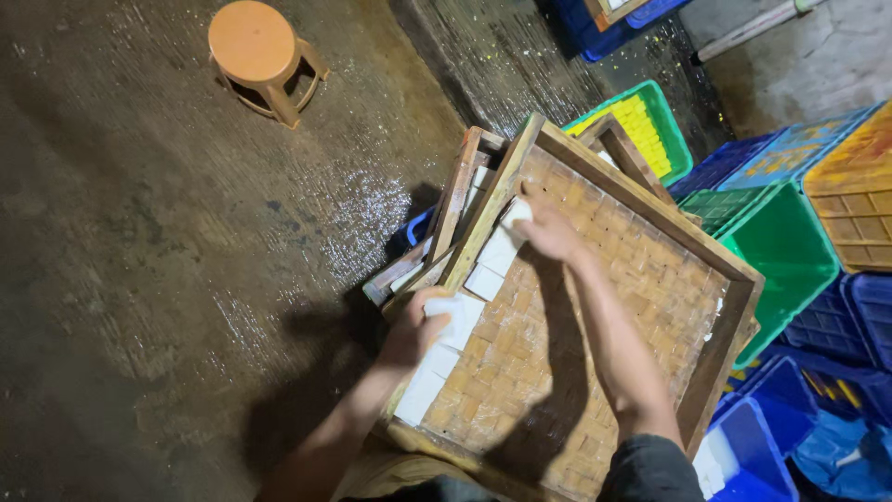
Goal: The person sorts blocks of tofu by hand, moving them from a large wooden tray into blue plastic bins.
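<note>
1. Woven bamboo tray (595, 307) in a wooden frame, tilted, taking up the middle of the view; mat of tan and brown plaited squares, frame of pale planks; landmark for all that follows.
2. White blocks (437, 372) in a single row along the tray's left rail, from near corner to far corner; flat, rectangular, matte and smooth, set edge to edge with thin seams between; bright against the brown weave.
3. Left hand (413, 330) at the middle of that row on the tray's left edge; fingers curled round one white block (452, 314), gripping it, block lifted slightly above its neighbours.
4. Right hand (548, 232) towards the tray's far left corner, arm stretched across the mat; fingertips pressed on the topmost white block (514, 214); closed round it or merely touching, cannot tell.
5. More wooden frames (446, 232) stacked just beyond the tray's left rail, with white pieces between the slats.
6. Green crate (664, 116) with yellow cubes behind the tray's far corner; second green crate (790, 251) just right of the tray; blue crates (771, 437) right of and below the tray; orange crate (859, 186) further right.
7. Orange plastic stool (255, 56) well apart from the tray, far to the left, on wet dark concrete floor (139, 279).
</note>
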